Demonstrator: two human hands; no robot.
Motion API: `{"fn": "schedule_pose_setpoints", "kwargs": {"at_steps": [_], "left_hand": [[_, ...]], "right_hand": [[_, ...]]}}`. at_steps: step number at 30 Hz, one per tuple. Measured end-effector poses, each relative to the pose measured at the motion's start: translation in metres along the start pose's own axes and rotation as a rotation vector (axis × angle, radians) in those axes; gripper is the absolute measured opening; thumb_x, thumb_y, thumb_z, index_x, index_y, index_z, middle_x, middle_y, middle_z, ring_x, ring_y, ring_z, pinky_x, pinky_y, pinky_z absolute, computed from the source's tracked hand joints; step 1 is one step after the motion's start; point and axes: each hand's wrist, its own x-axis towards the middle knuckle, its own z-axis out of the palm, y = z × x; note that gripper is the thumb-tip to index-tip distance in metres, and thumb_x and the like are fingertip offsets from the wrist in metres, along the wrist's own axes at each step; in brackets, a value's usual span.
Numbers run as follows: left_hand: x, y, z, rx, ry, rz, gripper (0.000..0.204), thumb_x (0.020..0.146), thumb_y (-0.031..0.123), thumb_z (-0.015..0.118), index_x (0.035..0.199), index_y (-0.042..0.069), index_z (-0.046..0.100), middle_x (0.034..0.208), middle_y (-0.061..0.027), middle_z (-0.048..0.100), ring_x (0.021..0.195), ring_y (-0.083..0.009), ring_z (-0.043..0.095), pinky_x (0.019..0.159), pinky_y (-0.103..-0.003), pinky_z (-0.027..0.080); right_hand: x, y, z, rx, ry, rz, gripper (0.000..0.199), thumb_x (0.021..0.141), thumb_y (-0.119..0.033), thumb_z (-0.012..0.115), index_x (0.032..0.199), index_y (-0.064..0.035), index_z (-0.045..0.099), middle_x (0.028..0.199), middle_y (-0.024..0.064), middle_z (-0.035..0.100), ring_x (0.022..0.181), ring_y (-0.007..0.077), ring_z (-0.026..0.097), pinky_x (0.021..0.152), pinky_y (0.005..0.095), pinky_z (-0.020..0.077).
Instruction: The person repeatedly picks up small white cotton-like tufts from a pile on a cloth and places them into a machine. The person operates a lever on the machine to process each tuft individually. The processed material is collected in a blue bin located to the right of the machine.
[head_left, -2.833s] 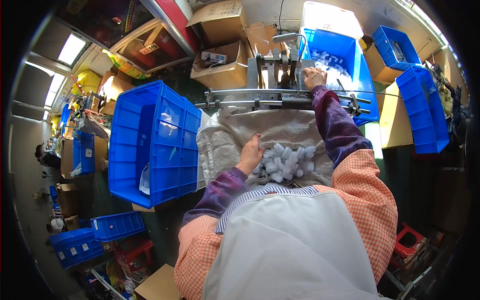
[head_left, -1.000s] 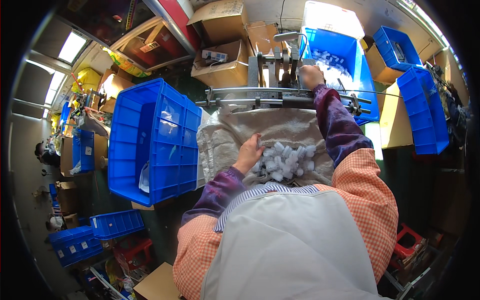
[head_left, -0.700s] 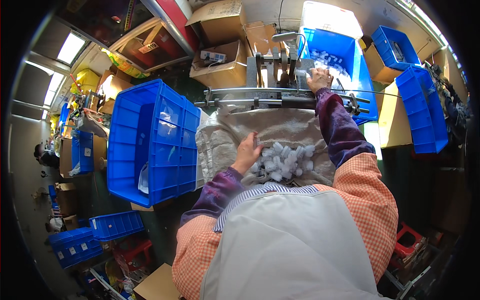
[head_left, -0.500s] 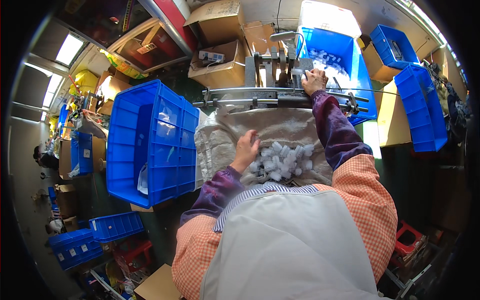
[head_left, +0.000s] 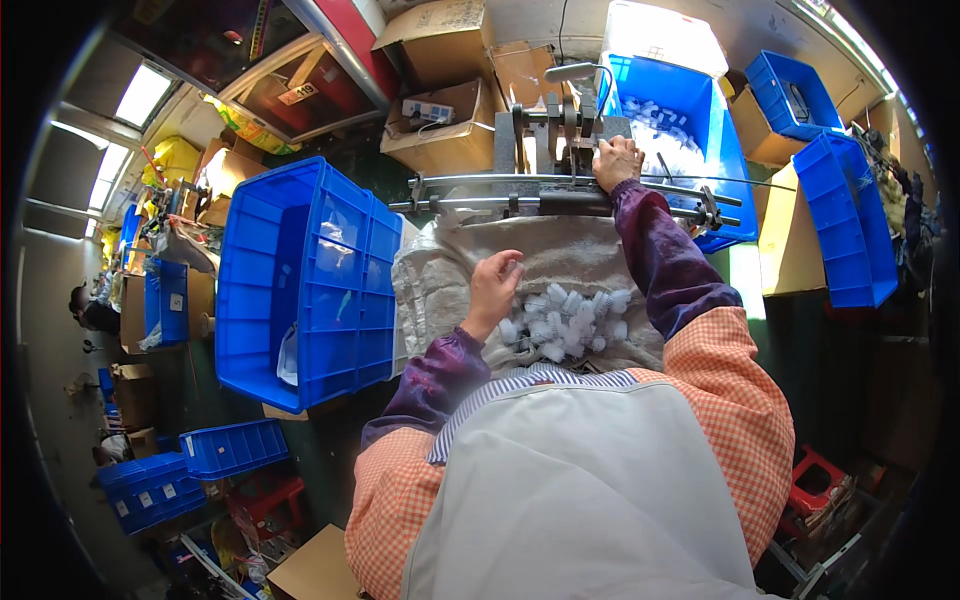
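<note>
In the head view, the person's left hand [head_left: 492, 285] was over a crumpled beige cloth [head_left: 590, 243], just beyond the left edge of a heap of small translucent white plastic pieces [head_left: 568, 322]. Its fingers were bent together and its grip looked narrow, but whether a piece sat in it could not be told. The heap lay on the cloth, in front of the pale grey apron [head_left: 570, 480], with its pieces at many angles.

The right hand [head_left: 617, 165] was farther forward, at the right part of a grey metal machine [head_left: 506, 140] with dark upright discs. The hand's back faced the camera and its fingers were bent over the machine; they hid the inside of the grip, so what it held, if anything, could not be told. Two shiny horizontal metal rods [head_left: 470, 182] ran across the near side of the machine, and the right wrist reached over them. A small lamp with a grey elongated head [head_left: 570, 72] stood above the machine.

Just beside the right hand, a deep blue plastic crate [head_left: 733, 150] held more of the white pieces. To the left of the cloth, a large blue ribbed plastic crate [head_left: 375, 270] lay with its opening toward the left. Behind it, an open brown cardboard box [head_left: 430, 155] contained a white device [head_left: 428, 112].
</note>
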Motion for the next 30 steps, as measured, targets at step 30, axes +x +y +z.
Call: {"fn": "schedule_pose_setpoints", "kwargs": {"at_steps": [30], "left_hand": [[-0.021,0.018,0.032,0.272,-0.732,0.155,0.052,0.066,0.029,0.074,0.110,0.007,0.055,0.104,-0.0135,0.055,0.093,-0.0298,0.054,0.081,-0.038,0.046]], "right_hand": [[-0.006,0.028,-0.012,0.188,0.078,-0.086,0.014,0.081,-0.017,0.053,0.093,-0.0128,0.059,0.094,0.0064,0.059,0.091,0.0276,0.057,0.075,0.0399,0.0447]]}}
